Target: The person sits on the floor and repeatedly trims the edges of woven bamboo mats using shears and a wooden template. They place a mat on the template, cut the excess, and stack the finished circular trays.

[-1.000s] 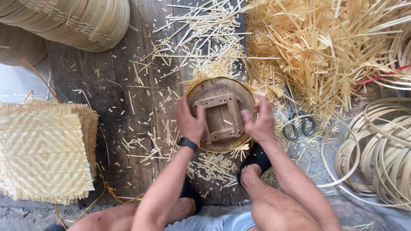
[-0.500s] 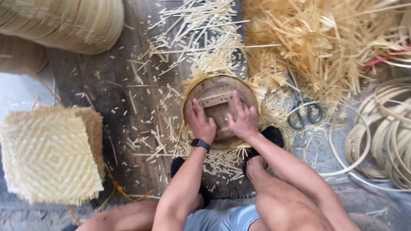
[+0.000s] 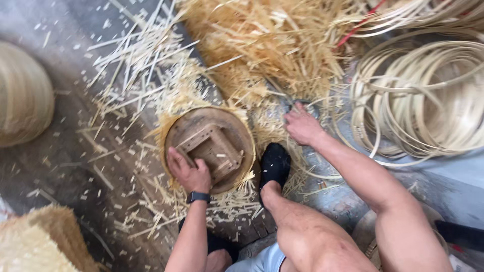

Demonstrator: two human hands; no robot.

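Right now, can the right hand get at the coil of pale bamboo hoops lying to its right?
Probably yes. The right hand rests on loose straw-coloured bamboo shavings, and the coil of pale bamboo hoops lies close beside it with nothing standing between them. The hand looks empty.

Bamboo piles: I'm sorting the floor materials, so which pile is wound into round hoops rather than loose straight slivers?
The bamboo hoop coils at the far right, beyond the right hand. Their long strips curl in stacked rings, while the straw-coloured sliver heap at top centre lies loose, straight and tangled.
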